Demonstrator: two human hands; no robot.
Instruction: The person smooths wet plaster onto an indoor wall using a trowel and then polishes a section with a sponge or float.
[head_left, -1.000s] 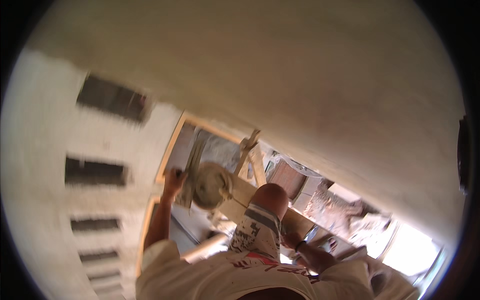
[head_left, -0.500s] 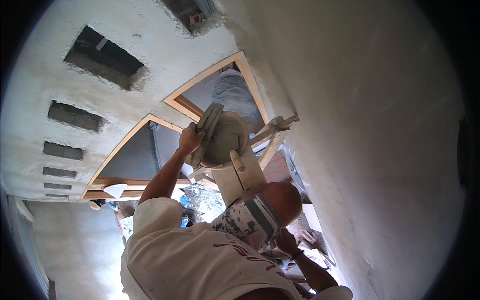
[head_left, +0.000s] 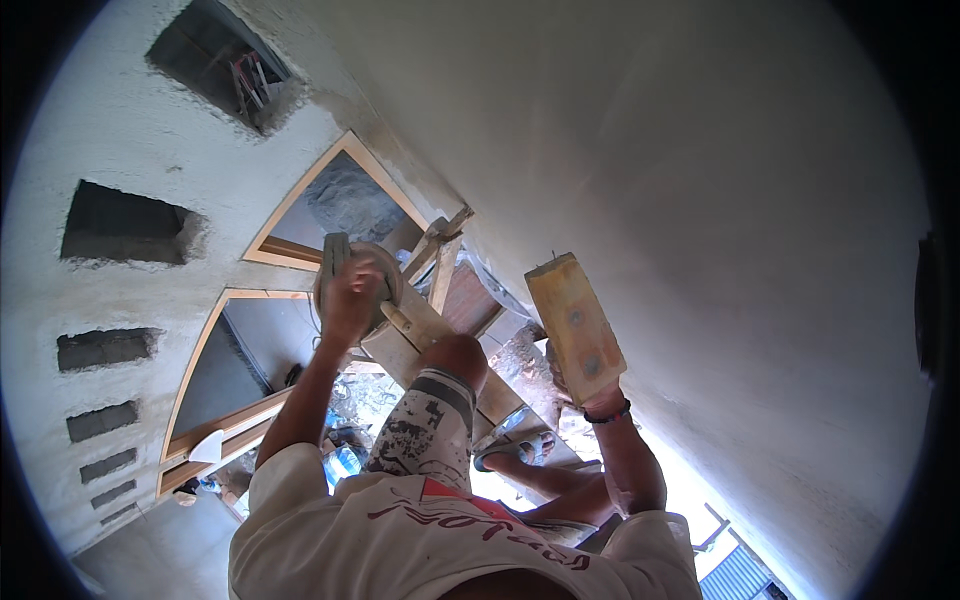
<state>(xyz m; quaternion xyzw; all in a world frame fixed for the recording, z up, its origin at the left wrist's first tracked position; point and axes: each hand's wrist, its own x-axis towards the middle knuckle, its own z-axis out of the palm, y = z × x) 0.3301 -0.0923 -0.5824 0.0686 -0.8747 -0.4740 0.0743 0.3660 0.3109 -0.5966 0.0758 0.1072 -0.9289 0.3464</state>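
Observation:
My right hand (head_left: 604, 402) is raised beside the wall, holding a wooden float (head_left: 577, 325). The float's yellowish flat face has two round grey spots; most of my fingers are hidden behind it. My left hand (head_left: 350, 305), smeared by motion, is over a round tub (head_left: 393, 268) of grey mortar. A mortar-coated, grey, slatted block (head_left: 336, 247) lies at the tub's left side, by my left fingers; whether they touch it is unclear. A pale wooden tool handle (head_left: 396, 316) sticks out over the tub's near rim.
Planks (head_left: 440, 325) run beneath the tub and my bent knee (head_left: 455, 358). A timber support (head_left: 447, 265) meets the smooth plastered wall (head_left: 700, 250) on the right. Left, another wall has rectangular holes (head_left: 130, 222) and wood-framed openings (head_left: 272, 255). My sandalled foot (head_left: 535, 449) rests lower down.
My right hand has come up from beside my knee, bringing the wooden float into plain view. My left hand has shifted from the slatted block's side to over the tub. The whole view has turned.

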